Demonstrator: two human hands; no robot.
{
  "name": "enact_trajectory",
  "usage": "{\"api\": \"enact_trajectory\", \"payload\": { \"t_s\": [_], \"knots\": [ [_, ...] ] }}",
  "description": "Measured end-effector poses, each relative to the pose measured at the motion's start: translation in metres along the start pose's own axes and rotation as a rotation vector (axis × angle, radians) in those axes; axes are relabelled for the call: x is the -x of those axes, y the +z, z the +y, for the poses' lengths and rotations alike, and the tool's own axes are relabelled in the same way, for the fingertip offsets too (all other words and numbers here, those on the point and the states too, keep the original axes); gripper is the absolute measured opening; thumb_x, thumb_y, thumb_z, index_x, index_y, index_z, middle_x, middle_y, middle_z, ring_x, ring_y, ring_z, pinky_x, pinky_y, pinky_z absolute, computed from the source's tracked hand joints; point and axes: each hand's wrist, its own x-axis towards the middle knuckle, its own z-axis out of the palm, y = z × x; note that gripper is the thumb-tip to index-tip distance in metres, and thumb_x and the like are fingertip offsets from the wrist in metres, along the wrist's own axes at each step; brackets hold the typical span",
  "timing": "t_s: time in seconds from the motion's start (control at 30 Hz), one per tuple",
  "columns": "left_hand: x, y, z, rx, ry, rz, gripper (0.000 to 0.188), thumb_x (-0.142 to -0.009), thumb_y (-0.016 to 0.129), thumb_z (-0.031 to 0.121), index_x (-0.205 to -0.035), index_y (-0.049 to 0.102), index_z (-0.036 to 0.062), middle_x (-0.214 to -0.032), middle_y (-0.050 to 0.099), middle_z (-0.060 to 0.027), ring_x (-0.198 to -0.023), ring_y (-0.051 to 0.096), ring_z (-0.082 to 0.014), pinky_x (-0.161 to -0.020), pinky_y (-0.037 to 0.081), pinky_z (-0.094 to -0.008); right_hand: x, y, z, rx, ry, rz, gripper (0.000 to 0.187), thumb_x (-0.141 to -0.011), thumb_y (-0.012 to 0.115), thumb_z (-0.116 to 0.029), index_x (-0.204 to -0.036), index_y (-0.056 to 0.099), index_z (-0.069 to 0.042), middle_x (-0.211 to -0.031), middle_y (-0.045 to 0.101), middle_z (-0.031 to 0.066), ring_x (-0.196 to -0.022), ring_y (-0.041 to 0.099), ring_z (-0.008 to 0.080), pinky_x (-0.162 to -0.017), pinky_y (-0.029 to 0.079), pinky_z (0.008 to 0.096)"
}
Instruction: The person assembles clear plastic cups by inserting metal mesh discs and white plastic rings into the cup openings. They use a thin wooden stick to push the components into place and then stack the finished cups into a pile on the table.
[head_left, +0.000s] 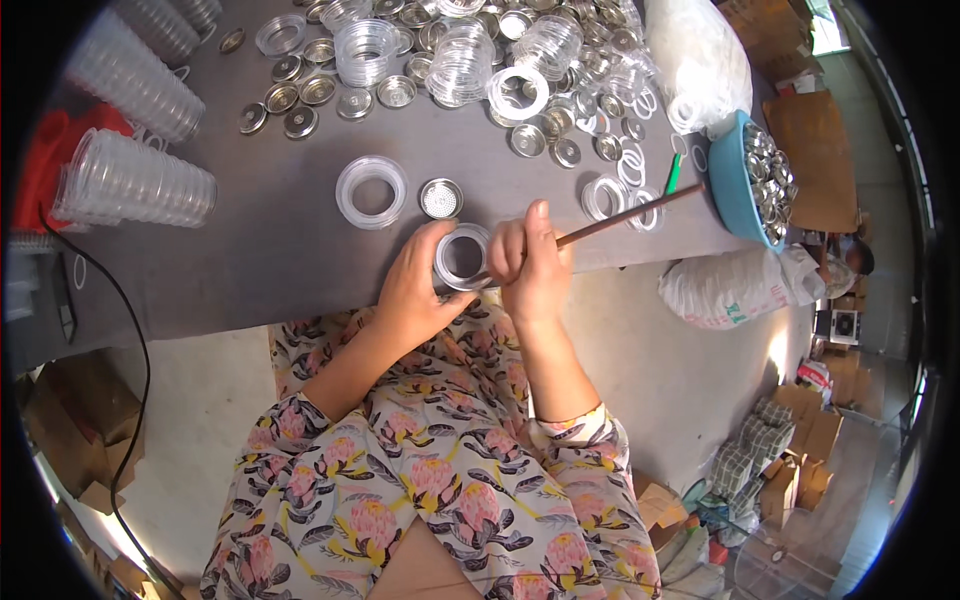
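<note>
My left hand (408,287) grips a clear plastic ring (463,230) at the near table edge, thumb and fingers around its left side. In my right hand (536,270) is a thin brown stick (630,213), its long end pointing up to the right. The stick's other end is at the ring's right side; its tip is hidden by my fingers. Just beyond the held ring lies a small round metal cap (441,199) with a perforated face. A larger clear plastic ring (348,194) lies flat to the left of that cap.
Metal caps (397,92) and stacked clear rings (462,62) cover the far table. Stacks of clear plastic cups (140,180) stand left, beside a red bag (45,160) and black cable (130,310). A blue basin (733,180) of metal parts sits at right, near a green-handled tool (674,173).
</note>
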Motion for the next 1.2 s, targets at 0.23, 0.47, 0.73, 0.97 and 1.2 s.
{"api": "enact_trajectory", "payload": {
  "t_s": [0.23,0.47,0.73,0.97,1.2],
  "knots": [
    [0.001,0.0,0.003,-0.002,0.024,0.011,0.072,-0.062,0.076,0.012,-0.122,0.038,0.0009,-0.118,0.049,-0.0183,-0.11,0.048,-0.036,-0.093,0.039,-0.0423,-0.023,0.005,0.011,0.066,-0.303,0.038,0.057,-0.097,0.038,-0.034,-0.046,0.026,-0.012,-0.04,0.026,-0.0001,-0.036,0.024,0.0114,-0.038,0.02,0.0265],
    [0.002,0.002,0.0,-0.029,0.022,0.01,0.074,-0.062,0.076,0.012,-0.125,0.038,0.0006,-0.12,0.048,-0.0191,-0.112,0.047,-0.0365,-0.093,0.039,-0.0428,0.004,-0.006,-0.003,0.011,-0.036,0.025,0.056,-0.098,0.035,-0.032,-0.047,0.028,-0.011,-0.042,0.029,-0.0004,-0.039,0.027,0.0106,-0.037,0.02,0.0266],
    [-0.015,-0.062,0.028,-0.178,0.109,0.282,0.072,-0.06,0.078,0.006,-0.124,0.045,0.0023,-0.122,0.05,-0.0148,-0.114,0.049,-0.0272,-0.096,0.039,-0.0366,0.001,0.0,-0.061,-0.041,-0.57,0.116,0.057,-0.097,0.03,-0.039,-0.046,0.028,-0.015,-0.043,0.024,-0.0033,-0.039,0.016,0.0092,-0.039,0.016,0.0247],
    [-0.045,-0.093,0.015,-0.46,0.0,0.1,0.067,-0.066,0.074,0.017,-0.125,0.044,0.0053,-0.123,0.049,-0.0129,-0.115,0.047,-0.0285,-0.103,0.027,-0.0492,-0.04,-0.038,-0.027,0.964,-0.098,0.303,0.027,-0.088,0.052,-0.02,-0.075,0.063,0.0,-0.059,0.055,0.0092,-0.059,0.057,0.0202,-0.059,0.044,0.0329],
    [-0.039,-0.079,0.002,-0.415,0.112,0.276,0.068,-0.063,0.074,0.014,-0.124,0.045,0.0037,-0.121,0.051,-0.0131,-0.115,0.047,-0.0301,-0.103,0.024,-0.0531,-0.027,-0.126,-0.013,1.646,-0.251,0.529,0.017,-0.08,0.06,-0.018,-0.093,0.065,-0.007,-0.089,0.062,0.0112,-0.081,0.061,0.03,-0.069,0.047,0.0395]
  ]
}}
